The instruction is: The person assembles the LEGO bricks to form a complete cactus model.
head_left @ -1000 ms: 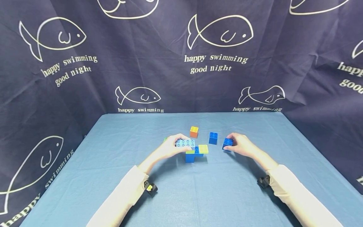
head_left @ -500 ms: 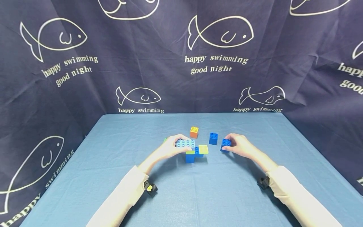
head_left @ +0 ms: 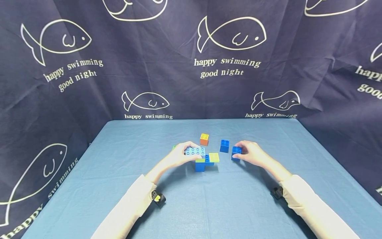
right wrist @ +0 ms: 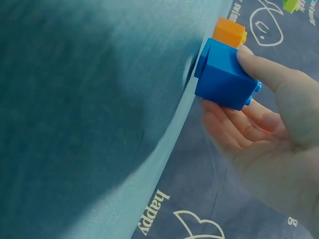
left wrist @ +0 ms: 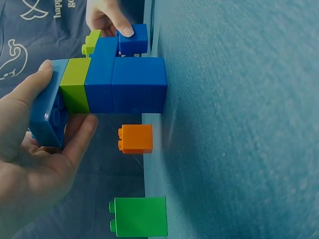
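Note:
My left hand [head_left: 178, 155] grips the long light blue brick [head_left: 195, 151] between thumb and fingers. That brick tops a stack; under it in the left wrist view come a lime brick [left wrist: 76, 85] and blue bricks [left wrist: 139, 84]. A lime piece [head_left: 214, 157] sits on the stack's right arm. To the right, my right hand [head_left: 253, 153] pinches a square blue brick [head_left: 236, 153], studs up, apart from the stack. Its thumb presses one side in the right wrist view, with fingers on the opposite side. Whether this brick touches the table cannot be told.
A second blue brick [head_left: 224, 146] stands just left of and behind the held one. Farther back is an orange brick [head_left: 204, 139]. A green brick [left wrist: 141, 217] stands beyond my left hand, mostly hidden in the head view. Dark fish-print cloth [head_left: 232, 89] hangs behind the blue table.
My right hand has shifted slightly left with the blue brick, nearer the stack and the other blue brick. My left hand and the stack have stayed in place.

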`<action>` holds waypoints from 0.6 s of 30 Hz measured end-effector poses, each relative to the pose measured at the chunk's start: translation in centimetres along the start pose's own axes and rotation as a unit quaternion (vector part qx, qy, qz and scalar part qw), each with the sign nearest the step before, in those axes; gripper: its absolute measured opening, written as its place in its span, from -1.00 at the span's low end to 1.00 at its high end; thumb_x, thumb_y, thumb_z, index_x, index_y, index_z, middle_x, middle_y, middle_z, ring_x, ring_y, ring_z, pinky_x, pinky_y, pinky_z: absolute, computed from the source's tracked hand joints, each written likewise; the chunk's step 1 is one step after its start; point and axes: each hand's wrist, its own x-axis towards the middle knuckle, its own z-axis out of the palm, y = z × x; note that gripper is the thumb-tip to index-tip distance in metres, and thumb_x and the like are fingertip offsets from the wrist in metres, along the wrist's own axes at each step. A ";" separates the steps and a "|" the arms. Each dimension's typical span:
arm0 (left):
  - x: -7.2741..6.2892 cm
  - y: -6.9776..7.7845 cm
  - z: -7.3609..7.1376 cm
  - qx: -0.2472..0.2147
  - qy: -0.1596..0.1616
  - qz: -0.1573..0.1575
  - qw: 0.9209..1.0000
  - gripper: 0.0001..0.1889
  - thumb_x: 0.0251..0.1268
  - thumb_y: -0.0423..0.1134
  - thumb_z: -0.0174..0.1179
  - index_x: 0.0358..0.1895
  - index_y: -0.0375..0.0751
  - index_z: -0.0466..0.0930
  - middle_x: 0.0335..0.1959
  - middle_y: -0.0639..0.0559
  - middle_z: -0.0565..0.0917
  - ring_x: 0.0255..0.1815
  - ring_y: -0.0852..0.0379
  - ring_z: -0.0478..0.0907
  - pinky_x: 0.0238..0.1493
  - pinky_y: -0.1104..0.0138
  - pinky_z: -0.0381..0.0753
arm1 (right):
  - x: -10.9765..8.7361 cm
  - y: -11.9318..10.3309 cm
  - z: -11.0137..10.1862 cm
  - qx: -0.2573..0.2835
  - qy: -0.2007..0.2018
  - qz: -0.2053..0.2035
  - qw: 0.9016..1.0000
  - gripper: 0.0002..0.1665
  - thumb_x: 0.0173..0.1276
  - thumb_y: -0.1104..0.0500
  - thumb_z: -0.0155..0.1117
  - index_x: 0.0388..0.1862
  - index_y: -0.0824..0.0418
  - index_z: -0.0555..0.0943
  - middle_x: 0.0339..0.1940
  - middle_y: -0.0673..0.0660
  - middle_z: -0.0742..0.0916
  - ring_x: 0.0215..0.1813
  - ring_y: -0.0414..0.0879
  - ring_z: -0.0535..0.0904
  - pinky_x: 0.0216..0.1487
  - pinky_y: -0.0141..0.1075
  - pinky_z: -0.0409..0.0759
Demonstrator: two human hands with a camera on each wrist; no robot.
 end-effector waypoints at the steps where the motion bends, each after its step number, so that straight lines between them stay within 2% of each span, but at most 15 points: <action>1: 0.0 0.0 0.0 0.001 0.000 0.001 1.000 -0.66 0.07 -0.01 0.35 -0.07 0.03 0.58 -0.35 0.14 0.63 -0.36 0.20 0.51 -0.32 0.33 0.49 | 0.0 0.0 0.0 -0.001 0.002 -0.001 1.000 -0.55 0.06 0.10 0.47 -0.15 0.36 0.61 -0.36 0.11 0.68 -0.34 -0.14 0.50 -0.27 -0.25 0.49; 10: -0.2 0.0 0.1 -0.001 0.004 0.001 1.000 -0.66 0.06 -0.04 0.36 -0.08 -0.01 0.59 -0.35 0.10 0.64 -0.36 0.22 0.52 -0.30 0.35 0.50 | 0.1 -0.1 0.1 -0.007 0.032 -0.018 0.999 -0.57 0.05 0.11 0.47 -0.15 0.34 0.63 -0.36 0.12 0.69 -0.34 -0.10 0.52 -0.26 -0.22 0.50; 18: -0.2 0.1 0.0 -0.002 0.003 -0.004 1.000 -0.65 0.06 -0.03 0.36 -0.08 0.01 0.58 -0.35 0.12 0.64 -0.35 0.23 0.52 -0.30 0.37 0.50 | 0.1 -0.3 -0.3 0.003 0.034 -0.017 0.999 -0.54 0.05 0.16 0.46 -0.09 0.36 0.61 -0.23 0.22 0.70 -0.23 0.04 0.64 -0.14 -0.08 0.60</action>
